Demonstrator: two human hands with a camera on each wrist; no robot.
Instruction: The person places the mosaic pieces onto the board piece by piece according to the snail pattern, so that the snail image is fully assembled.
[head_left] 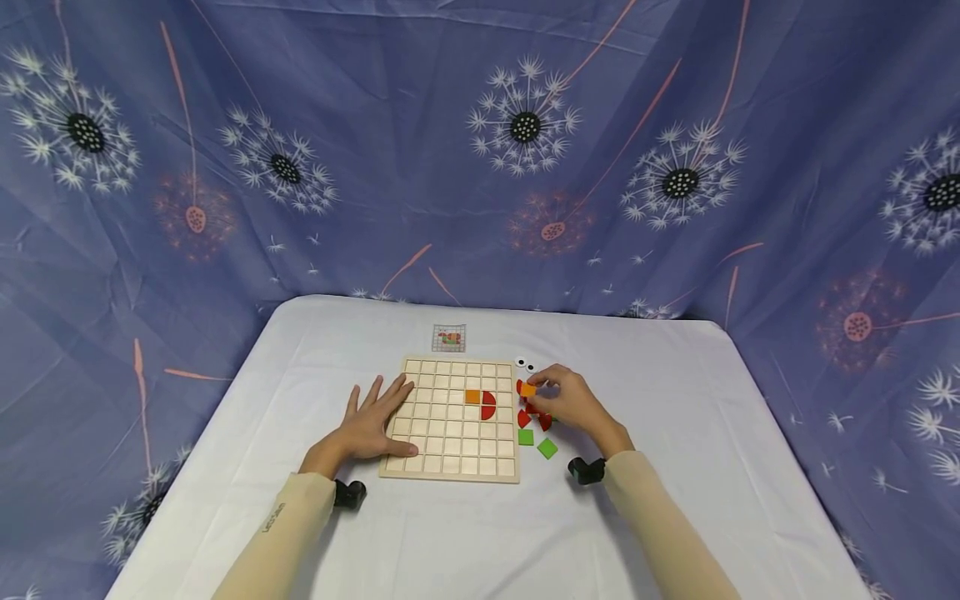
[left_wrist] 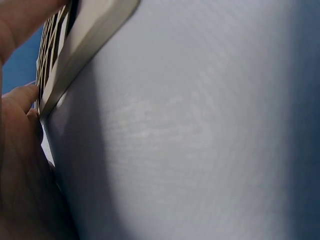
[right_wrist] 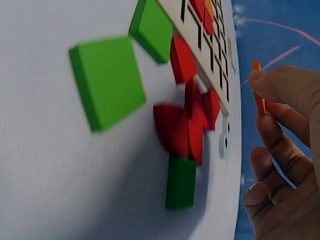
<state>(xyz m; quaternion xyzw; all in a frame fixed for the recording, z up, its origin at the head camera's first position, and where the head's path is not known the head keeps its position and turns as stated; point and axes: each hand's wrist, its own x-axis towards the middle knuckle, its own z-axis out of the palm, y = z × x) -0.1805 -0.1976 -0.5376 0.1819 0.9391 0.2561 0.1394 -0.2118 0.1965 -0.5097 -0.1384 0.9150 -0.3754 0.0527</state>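
Note:
A wooden grid board (head_left: 435, 442) lies on the white table. My left hand (head_left: 365, 431) rests on its left edge, fingers spread and thumb over the near left squares. Between thumb and fingertips my right hand (head_left: 570, 402) pinches an orange square tile (head_left: 528, 390), seen edge-on and raised above the table in the right wrist view. On the board sit another orange square tile (head_left: 472, 397) and, to its right, two red quarter-circle tiles (head_left: 487, 412) one above the other. Several loose red tiles (right_wrist: 172, 129) lie below the right hand, some overlapping.
Green square tiles (head_left: 547, 448) lie right of the board, one dark green tile (right_wrist: 181, 182) beside the red pile. Two white eye pieces (head_left: 521, 362) are near the board's far right corner. Behind the board is a small picture card (head_left: 449, 338) with a coloured grid pattern.

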